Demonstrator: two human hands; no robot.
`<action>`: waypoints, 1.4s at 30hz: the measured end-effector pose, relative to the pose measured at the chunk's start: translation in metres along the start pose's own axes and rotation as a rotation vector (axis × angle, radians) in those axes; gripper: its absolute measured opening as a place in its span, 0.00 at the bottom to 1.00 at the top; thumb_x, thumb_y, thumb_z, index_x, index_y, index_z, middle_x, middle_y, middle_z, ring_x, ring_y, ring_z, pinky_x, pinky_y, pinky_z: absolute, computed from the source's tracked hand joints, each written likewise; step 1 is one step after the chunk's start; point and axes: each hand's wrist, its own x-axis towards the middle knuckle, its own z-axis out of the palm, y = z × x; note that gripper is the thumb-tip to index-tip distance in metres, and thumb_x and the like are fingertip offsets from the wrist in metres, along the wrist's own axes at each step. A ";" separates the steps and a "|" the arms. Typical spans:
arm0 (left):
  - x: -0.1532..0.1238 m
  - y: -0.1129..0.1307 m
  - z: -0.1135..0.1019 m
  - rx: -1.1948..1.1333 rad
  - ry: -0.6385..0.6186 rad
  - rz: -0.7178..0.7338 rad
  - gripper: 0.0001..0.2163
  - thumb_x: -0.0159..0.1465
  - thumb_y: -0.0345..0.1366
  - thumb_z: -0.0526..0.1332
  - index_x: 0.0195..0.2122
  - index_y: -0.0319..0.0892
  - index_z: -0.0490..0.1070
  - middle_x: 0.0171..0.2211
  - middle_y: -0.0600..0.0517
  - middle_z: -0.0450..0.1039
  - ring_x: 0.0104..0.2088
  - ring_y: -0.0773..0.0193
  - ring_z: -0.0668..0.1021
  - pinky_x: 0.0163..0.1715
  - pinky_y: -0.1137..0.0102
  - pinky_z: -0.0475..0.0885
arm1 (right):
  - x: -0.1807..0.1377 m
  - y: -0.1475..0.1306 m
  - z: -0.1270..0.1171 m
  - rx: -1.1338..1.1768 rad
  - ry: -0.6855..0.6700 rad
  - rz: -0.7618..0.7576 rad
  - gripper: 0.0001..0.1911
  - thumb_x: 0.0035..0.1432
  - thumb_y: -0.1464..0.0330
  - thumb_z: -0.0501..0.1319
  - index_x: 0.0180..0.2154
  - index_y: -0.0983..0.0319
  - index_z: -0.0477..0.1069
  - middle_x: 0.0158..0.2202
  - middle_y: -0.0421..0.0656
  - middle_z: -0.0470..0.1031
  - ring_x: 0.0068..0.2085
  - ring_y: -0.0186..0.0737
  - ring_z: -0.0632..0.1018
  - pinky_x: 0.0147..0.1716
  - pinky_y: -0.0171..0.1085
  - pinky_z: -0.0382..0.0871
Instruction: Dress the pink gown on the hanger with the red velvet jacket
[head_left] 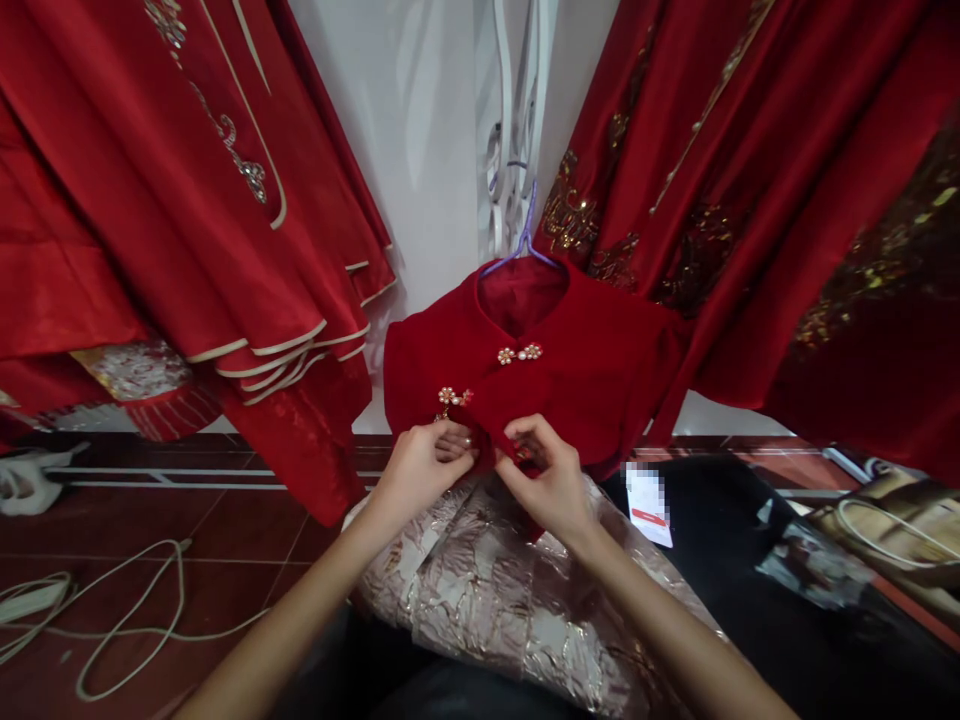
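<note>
A red velvet top (pixel 592 370) with a small stand collar hangs in front of me on a purple hanger (pixel 527 240). Near its neck a gold-and-pearl flower clasp (pixel 520 354) joins the front, and a second flower clasp (pixel 454 397) sits lower on the left. Just under that one, my left hand (pixel 431 460) is closed, pinching the red cloth at the front edge. My right hand (pixel 551 475) pinches the cloth a little to the right, thumb and forefinger curled round a fold. What lies between the fingertips is partly hidden.
Below the top lies a pale brocade cloth (pixel 517 620) with a metallic pattern. Red garments (pixel 225 200) hang left and sequinned ones (pixel 750 200) right. A white cable (pixel 176 590) loops over the tiled floor. A phone (pixel 649 510) lies on the black surface (pixel 720 560) at right.
</note>
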 end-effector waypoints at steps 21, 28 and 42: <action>0.018 -0.039 0.006 -0.175 0.018 -0.089 0.07 0.51 0.27 0.64 0.31 0.39 0.68 0.31 0.50 0.78 0.33 0.64 0.80 0.39 0.66 0.76 | 0.026 0.059 0.023 0.057 -0.211 -0.012 0.14 0.57 0.71 0.56 0.47 0.61 0.70 0.46 0.46 0.73 0.44 0.36 0.77 0.46 0.38 0.74; 0.020 -0.057 0.010 -0.131 0.090 -0.028 0.09 0.54 0.36 0.65 0.31 0.39 0.67 0.30 0.49 0.77 0.33 0.64 0.79 0.37 0.67 0.75 | 0.028 0.057 0.030 -0.031 -0.146 -0.076 0.11 0.59 0.69 0.57 0.44 0.60 0.72 0.43 0.46 0.74 0.40 0.37 0.77 0.42 0.38 0.74; 0.022 -0.058 0.007 -0.208 0.091 -0.032 0.11 0.53 0.39 0.67 0.33 0.37 0.72 0.32 0.48 0.78 0.33 0.64 0.79 0.41 0.66 0.75 | 0.029 0.066 0.030 -0.253 -0.193 -0.106 0.17 0.62 0.68 0.54 0.51 0.59 0.71 0.43 0.47 0.70 0.36 0.38 0.76 0.39 0.39 0.74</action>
